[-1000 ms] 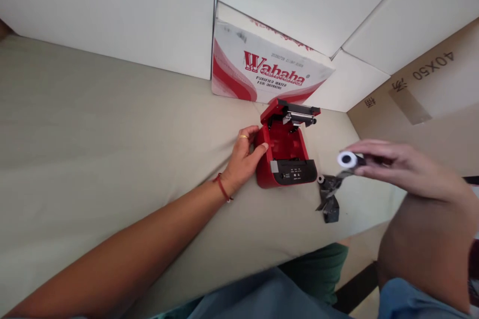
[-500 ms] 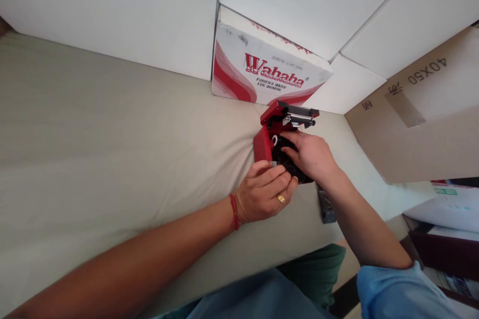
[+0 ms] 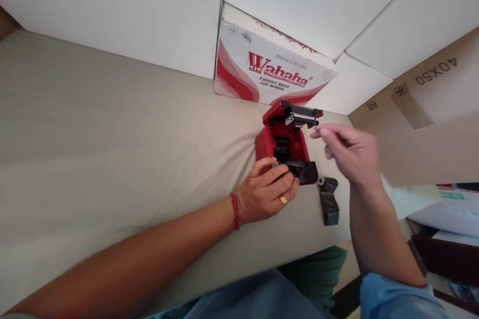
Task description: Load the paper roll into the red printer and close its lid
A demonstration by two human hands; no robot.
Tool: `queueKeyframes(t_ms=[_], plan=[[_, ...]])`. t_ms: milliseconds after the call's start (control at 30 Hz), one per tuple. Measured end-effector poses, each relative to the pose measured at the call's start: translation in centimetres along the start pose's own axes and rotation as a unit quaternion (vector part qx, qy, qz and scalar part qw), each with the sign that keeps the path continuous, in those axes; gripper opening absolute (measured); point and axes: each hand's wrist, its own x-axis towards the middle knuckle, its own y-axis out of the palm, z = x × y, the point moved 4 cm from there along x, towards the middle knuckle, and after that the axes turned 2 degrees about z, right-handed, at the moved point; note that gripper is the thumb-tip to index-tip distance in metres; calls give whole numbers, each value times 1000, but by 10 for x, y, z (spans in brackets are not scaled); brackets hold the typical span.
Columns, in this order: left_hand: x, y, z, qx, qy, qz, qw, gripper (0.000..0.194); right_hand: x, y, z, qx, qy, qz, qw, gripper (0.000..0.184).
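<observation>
A small red label printer stands on the cloth with its lid raised, a roller showing under it. Inside sits a black roll, and a glossy black strip spreads over the front edge. My left hand is closed at the printer's front left, fingertips on the strip and the edge; a greyish bit shows by the thumb. My right hand, blurred, is raised right of the printer, apart from it. Its thumb and forefinger are pinched; whether anything small is between them I cannot make out.
A black length of material with a rolled end lies on the pale cloth, right of the printer. A Wahaha water carton stands close behind it. A large brown carton borders the right, and white panels the back.
My right hand has come out of the printer and moved right. The roll inside and the black piece on the cloth now show more fully. My left hand has stayed in place.
</observation>
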Motion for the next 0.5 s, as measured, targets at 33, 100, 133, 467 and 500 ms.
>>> queueKeyframes(t_ms=[33, 100, 133, 467, 500], plan=[[0, -1, -1, 0, 3, -5, 1000, 7, 2, -10, -2, 7, -12, -70, 997, 27], [1, -1, -2, 1, 8, -6, 1000, 9, 11, -21, -10, 1, -42, -164, 986, 35], [1, -1, -2, 2, 11, -4, 1000, 9, 19, -20, -16, -7, -52, -177, 983, 41], [-5, -1, -2, 20, 22, 29, 999, 15, 30, 19, -41, 67, 41, -20, 997, 69], [-5, -1, -2, 19, 19, 32, 999, 16, 22, 17, -37, 61, 34, -26, 997, 67]])
